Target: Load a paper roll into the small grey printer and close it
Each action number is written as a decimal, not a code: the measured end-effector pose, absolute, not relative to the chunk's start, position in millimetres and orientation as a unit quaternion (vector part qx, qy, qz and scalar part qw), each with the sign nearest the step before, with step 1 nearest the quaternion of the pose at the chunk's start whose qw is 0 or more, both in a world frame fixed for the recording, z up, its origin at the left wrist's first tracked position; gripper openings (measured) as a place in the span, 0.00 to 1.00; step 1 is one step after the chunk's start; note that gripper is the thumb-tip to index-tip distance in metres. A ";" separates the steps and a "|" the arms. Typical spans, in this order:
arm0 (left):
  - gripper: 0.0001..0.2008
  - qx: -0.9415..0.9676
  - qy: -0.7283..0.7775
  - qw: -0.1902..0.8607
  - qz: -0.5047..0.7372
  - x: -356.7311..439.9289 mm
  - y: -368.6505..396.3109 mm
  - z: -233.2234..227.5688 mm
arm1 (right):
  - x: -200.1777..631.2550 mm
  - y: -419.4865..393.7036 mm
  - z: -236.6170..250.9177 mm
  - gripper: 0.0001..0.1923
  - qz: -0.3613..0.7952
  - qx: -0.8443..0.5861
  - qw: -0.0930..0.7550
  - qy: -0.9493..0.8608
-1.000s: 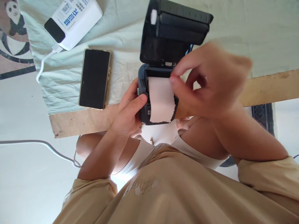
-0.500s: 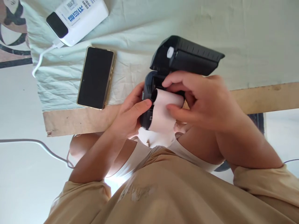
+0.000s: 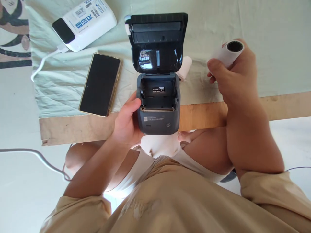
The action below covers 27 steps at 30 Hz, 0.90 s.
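We saw the right hand [image 3: 233,77] closed around a paper roll [image 3: 229,51] in the upper right of the frame; its long axis pointed up and right, the hollow end toward us. The left hand [image 3: 127,121] gripped the open printer [image 3: 157,106] at the centre, its lid [image 3: 156,42] standing toward the top.

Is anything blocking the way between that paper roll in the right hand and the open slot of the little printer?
Nothing visible does. The printer has its lid tipped back and its paper bay is bare. The right hand holds the paper roll off to the side.
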<state>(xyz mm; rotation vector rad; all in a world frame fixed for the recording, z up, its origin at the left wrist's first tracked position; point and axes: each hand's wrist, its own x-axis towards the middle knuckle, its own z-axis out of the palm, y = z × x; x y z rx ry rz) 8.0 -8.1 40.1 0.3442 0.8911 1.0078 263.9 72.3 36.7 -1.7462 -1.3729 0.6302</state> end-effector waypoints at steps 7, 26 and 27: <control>0.12 0.147 0.372 0.758 0.515 8.7 -10.1 35.4 | 270.5 73.9 52.0 0.27 0.148 -0.727 0.343 -0.576; 0.13 0.158 0.401 0.741 0.515 12.2 -7.1 38.3 | 207.9 68.2 55.4 0.12 0.171 -0.727 0.186 -0.638; 0.13 0.161 0.399 0.742 0.513 11.9 -7.0 37.6 | 204.8 72.4 53.2 0.14 0.174 -0.731 0.176 -0.636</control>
